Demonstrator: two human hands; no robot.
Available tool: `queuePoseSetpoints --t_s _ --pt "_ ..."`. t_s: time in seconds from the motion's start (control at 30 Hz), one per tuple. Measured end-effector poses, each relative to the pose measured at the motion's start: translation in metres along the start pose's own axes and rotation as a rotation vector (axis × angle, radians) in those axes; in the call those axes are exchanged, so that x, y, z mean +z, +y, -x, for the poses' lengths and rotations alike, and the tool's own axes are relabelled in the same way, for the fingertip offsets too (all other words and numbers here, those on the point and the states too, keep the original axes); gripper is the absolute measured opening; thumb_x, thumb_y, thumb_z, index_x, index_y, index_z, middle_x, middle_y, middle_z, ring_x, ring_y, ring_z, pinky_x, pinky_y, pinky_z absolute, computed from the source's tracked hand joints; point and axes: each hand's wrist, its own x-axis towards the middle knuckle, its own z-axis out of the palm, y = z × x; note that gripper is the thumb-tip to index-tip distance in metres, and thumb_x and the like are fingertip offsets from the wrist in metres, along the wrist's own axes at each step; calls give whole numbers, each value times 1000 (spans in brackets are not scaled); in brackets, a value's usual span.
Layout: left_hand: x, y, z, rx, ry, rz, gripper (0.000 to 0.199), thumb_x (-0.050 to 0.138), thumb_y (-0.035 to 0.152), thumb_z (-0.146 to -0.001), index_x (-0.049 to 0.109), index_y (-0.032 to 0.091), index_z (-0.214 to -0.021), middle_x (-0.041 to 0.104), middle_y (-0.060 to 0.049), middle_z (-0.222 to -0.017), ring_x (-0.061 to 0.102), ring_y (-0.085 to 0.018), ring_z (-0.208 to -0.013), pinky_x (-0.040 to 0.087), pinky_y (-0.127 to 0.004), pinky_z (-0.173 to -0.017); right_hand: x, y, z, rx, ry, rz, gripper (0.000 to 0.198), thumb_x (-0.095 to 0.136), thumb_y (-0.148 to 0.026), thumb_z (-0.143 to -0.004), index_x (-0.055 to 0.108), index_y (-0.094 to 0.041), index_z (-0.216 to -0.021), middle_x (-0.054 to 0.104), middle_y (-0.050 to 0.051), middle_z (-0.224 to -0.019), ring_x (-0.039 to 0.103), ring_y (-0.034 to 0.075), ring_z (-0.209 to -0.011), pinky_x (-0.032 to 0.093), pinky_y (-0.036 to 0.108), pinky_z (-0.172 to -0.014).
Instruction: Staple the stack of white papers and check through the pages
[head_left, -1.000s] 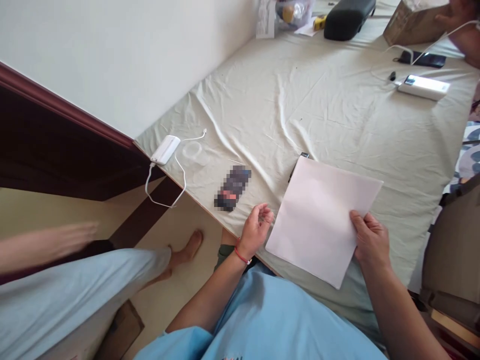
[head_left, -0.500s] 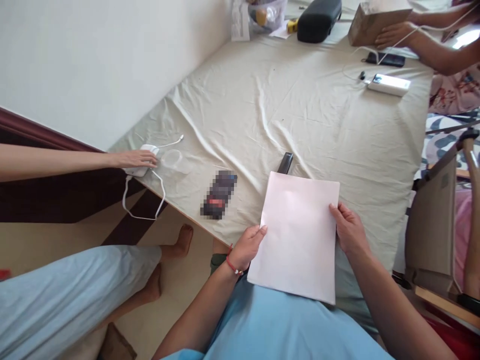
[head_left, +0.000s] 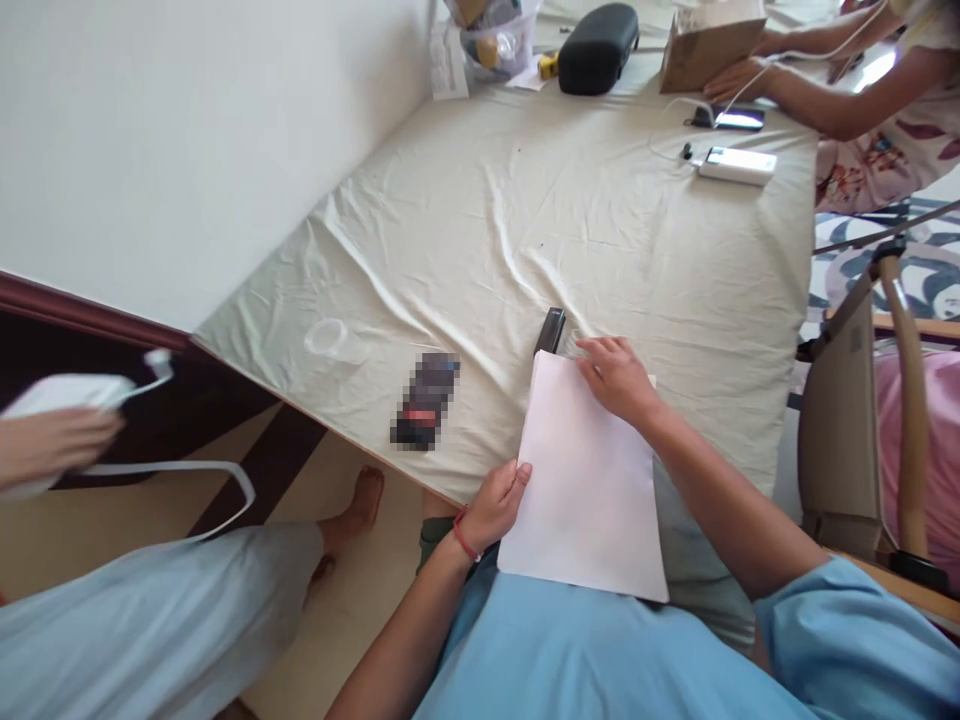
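A white sheet of paper (head_left: 585, 490) lies at the near edge of a bed covered with a pale green sheet (head_left: 525, 220). My left hand (head_left: 495, 505), with a red wristband, holds the paper's left edge between thumb and fingers. My right hand (head_left: 616, 377) rests on the paper's far top corner, fingers spread and pointing left. Just beyond the paper's top edge lies a small black stapler-like object (head_left: 550, 331). A dark blurred packet (head_left: 424, 400) lies on the sheet left of the paper.
A person in light blue stands at the left; their hand (head_left: 45, 445) holds a white power bank with a cable. At the far end another person's arms (head_left: 795, 80) touch a cardboard box (head_left: 709, 42), near a phone, a white power bank (head_left: 736, 165) and a black case (head_left: 598, 48). A chair (head_left: 862, 420) stands right.
My right hand left the paper's right edge and moved up to its far top corner. The person at the left lifted the white power bank off the bed. The view shifted slightly.
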Motion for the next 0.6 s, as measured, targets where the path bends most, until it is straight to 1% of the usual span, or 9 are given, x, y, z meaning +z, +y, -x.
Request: queuePoseSetpoints --t_s 0.07,0.17,0.23,0.3,0.4,0.5,0.53,0.6 --pt "1 0 1 36 -18 -14 53 48 68 -97 64 20 -81 67 -3 -76 58 -20 -73 47 -33 -73 2 -5 -10 -62 -116 -75 41 42 -33 -103 67 -14 -128 72 16 -126 54 32 -128 41 46 -111" --pt "2 1 3 63 -50 -6 51 48 66 -98 65 21 -84 69 -4 -78 61 -22 -76 50 -34 -78 -3 -10 -20 -129 -239 -167 36 42 -32 -103 73 -16 -112 75 13 -114 60 28 -119 44 39 -104" --pt "1 3 3 57 -55 -1 48 48 64 -98 66 21 -88 70 -5 -82 62 -22 -80 51 -35 -82 -9 -14 -24 -129 -254 -178 33 43 -29 -102 74 -16 -103 75 12 -103 62 26 -109 46 36 -98" --pt "0 7 0 37 -32 -11 46 48 63 -99 66 20 -94 71 -5 -86 64 -23 -83 51 -34 -83 -16 -19 -26 -134 -246 -163 32 44 -27 -102 74 -16 -98 74 11 -99 63 25 -104 46 34 -94" --pt "-1 18 -14 28 71 -25 44 47 61 -101 62 20 -108 71 -6 -95 64 -23 -92 51 -34 -87 -22 -27 -28 -184 -243 -120 31 45 -25 -101 74 -17 -95 75 11 -100 63 25 -105 45 34 -95" --pt "1 31 -40 55 234 28 46 46 60 -102 58 20 -121 70 -10 -116 64 -24 -108 49 -36 -98 -23 -36 -27 -231 -234 -67 30 46 -25 -101 74 -17 -95 76 11 -103 63 26 -107 44 35 -96" --pt "2 34 -49 62 269 51 46 46 59 -102 57 19 -122 70 -11 -119 64 -25 -112 49 -36 -99 -22 -39 -27 -244 -240 -48 31 45 -25 -102 74 -17 -96 76 12 -104 64 26 -107 44 36 -96" --pt "7 39 -64 70 299 59 44 47 60 -101 61 19 -110 70 -11 -107 65 -26 -107 50 -36 -96 -21 -44 -24 -265 -258 7 33 43 -26 -104 75 -17 -99 76 12 -107 64 27 -109 43 39 -98"
